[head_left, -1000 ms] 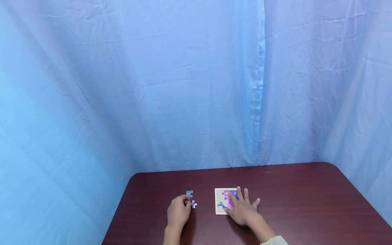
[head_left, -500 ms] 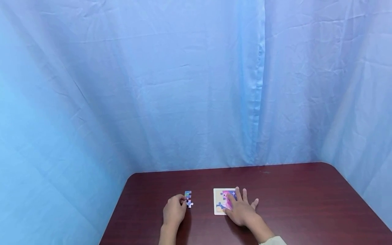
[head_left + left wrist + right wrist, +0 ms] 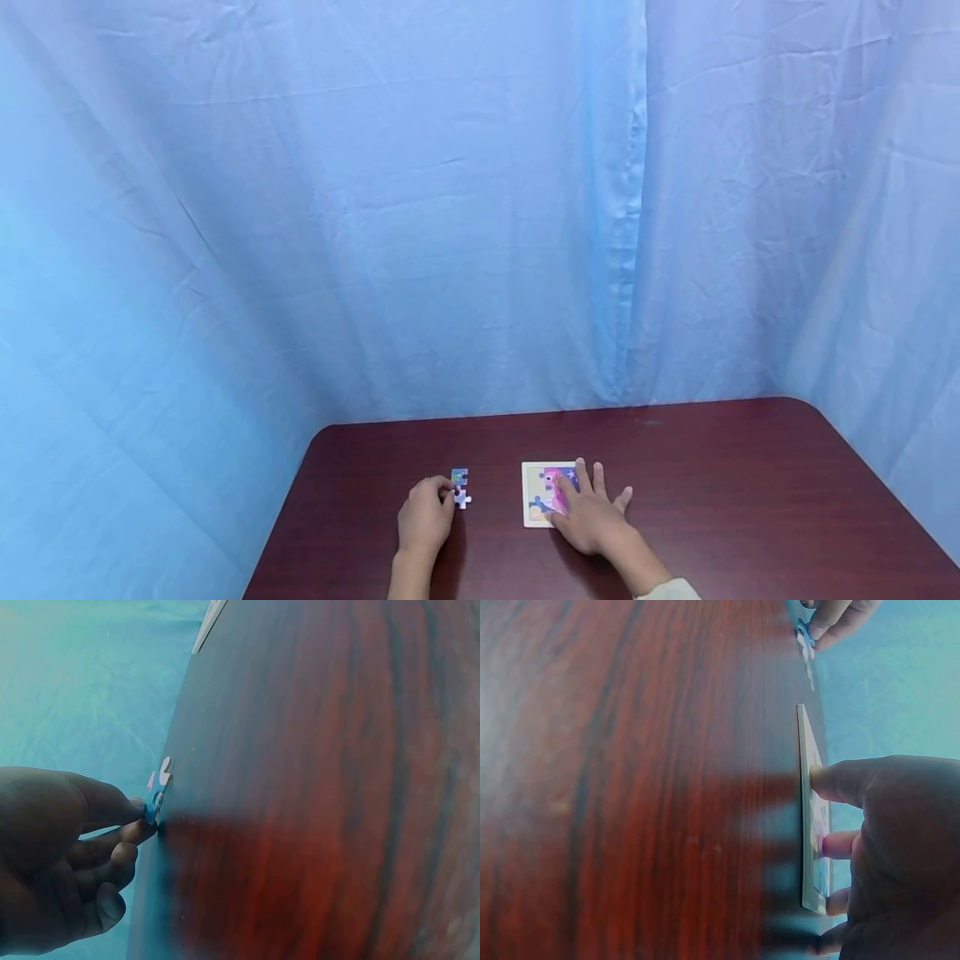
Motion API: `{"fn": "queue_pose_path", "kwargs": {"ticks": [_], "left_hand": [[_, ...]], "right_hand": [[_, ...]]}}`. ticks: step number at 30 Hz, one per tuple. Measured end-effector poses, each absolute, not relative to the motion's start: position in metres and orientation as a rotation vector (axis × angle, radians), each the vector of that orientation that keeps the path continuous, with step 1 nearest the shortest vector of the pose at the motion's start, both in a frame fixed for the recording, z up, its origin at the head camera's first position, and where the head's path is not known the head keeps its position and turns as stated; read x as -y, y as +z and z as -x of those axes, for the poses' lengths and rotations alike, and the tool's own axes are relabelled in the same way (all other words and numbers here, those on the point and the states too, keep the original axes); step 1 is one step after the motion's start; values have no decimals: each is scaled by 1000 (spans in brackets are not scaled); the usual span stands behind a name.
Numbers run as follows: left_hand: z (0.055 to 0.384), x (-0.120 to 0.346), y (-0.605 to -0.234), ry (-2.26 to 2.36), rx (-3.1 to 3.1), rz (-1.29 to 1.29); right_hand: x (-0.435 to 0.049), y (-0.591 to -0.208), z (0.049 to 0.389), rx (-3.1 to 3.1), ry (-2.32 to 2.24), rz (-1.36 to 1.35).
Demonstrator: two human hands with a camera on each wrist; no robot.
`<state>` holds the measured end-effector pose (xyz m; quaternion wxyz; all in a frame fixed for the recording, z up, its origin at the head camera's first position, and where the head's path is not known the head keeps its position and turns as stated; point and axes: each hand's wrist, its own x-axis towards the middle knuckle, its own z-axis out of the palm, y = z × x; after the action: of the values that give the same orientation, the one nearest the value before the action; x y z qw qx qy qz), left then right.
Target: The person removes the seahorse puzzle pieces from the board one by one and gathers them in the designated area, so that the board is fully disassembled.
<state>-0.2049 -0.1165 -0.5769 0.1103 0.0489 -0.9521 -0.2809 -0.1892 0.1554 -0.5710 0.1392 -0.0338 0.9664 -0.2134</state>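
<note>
Jigsaw pieces, a small blue-green one [image 3: 457, 475] and a small lilac-and-white one [image 3: 461, 501], lie on a dark red-brown, wood-grained table [image 3: 712, 475], where the left hand [image 3: 425, 517] pinches something blue between thumb and finger, though which piece is unclear. The right hand [image 3: 592, 518], fingers spread, rests on a square, white-framed, partly filled pink-and-blue puzzle board [image 3: 536, 483] to their right.
</note>
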Motion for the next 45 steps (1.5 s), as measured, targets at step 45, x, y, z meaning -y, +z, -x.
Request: {"fn": "queue_pose_path", "kwargs": {"ticks": [45], "left_hand": [[198,97,-573,-741,2774,-66]], "right_hand": [[-168,-566,188,-2805,-663,177]]}}
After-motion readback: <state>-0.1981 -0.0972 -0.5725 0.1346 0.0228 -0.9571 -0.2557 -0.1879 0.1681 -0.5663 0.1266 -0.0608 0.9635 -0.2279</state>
